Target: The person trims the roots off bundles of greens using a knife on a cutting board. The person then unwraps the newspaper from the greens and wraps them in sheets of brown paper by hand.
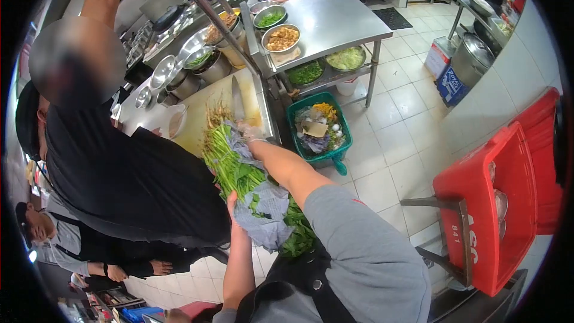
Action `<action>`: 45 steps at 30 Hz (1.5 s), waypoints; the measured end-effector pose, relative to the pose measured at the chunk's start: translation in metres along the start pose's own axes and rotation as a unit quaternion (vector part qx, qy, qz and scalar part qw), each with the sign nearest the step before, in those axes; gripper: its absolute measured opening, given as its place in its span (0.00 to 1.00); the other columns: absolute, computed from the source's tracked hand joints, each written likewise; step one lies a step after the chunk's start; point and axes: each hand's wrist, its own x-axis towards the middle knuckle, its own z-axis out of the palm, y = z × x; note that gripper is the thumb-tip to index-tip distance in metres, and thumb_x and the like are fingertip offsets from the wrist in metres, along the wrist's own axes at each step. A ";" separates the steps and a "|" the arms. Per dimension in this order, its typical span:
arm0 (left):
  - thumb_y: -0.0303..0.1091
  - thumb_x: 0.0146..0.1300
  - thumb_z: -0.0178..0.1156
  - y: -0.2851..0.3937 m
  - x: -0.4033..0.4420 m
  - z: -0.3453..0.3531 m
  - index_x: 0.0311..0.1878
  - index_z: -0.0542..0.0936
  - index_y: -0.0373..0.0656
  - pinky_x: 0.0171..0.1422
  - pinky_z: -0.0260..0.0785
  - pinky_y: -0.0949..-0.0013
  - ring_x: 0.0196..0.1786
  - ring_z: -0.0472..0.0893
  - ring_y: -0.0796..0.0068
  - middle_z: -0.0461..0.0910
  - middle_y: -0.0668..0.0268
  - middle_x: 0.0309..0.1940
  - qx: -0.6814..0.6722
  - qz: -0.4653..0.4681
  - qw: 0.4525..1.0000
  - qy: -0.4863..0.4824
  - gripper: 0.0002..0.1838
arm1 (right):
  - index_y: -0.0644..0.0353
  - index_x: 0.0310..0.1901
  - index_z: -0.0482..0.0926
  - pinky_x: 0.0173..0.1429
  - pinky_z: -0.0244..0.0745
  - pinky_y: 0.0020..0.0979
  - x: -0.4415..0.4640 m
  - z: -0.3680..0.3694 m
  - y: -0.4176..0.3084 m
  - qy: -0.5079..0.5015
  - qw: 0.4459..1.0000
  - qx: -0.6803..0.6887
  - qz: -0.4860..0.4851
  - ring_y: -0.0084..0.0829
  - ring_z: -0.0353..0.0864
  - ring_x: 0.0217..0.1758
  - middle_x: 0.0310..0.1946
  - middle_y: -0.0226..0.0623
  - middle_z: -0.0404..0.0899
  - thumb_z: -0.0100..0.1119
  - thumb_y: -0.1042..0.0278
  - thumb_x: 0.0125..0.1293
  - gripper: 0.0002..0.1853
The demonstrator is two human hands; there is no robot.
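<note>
A big bunch of leafy greens (232, 154) with long green stems and brown roots lies tilted across my front, its leaves towards my apron. Crumpled grey-blue wrapping (263, 215) is partly round it. My left hand (233, 204) is closed on the bunch's left side, holding it from below. Near the root end, my right hand (250, 133) grips the stems and wrapping, with its fingertips partly hidden. Just beyond the roots, a knife (237, 100) rests on a yellowish cutting board (194, 115).
A green bin (297, 151) of scraps stands on the floor beside a steel table (341, 21). Bowls of chopped food (281, 38) sit on its edge. A person in black (131, 161) stands close on my left. At right is a red crate (460, 203).
</note>
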 end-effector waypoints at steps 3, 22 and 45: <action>0.53 0.63 0.60 -0.002 -0.002 0.005 0.65 0.73 0.41 0.65 0.72 0.54 0.58 0.80 0.57 0.80 0.58 0.59 0.017 0.012 1.000 0.003 0.33 | 0.52 0.54 0.77 0.59 0.76 0.44 -0.012 -0.001 -0.016 0.043 0.997 -0.046 0.044 0.50 0.82 0.54 0.48 0.53 0.82 0.51 0.66 0.67 0.15; 0.47 0.59 0.66 -0.045 0.103 0.061 0.58 0.79 0.41 0.57 0.77 0.54 0.49 0.84 0.58 0.85 0.58 0.47 0.056 -0.145 0.988 0.005 0.27 | 0.59 0.45 0.84 0.38 0.77 0.37 -0.242 -0.284 -0.042 0.064 0.956 -0.149 0.244 0.32 0.82 0.33 0.29 0.37 0.83 0.65 0.39 0.62 0.27; 0.37 0.48 0.73 0.122 0.167 0.088 0.59 0.79 0.39 0.56 0.75 0.63 0.48 0.84 0.63 0.85 0.60 0.49 0.462 -0.108 0.879 -0.051 0.32 | 0.57 0.48 0.71 0.51 0.84 0.35 -0.156 -0.121 -0.014 0.102 0.886 0.435 0.125 0.30 0.83 0.45 0.46 0.36 0.79 0.70 0.70 0.64 0.16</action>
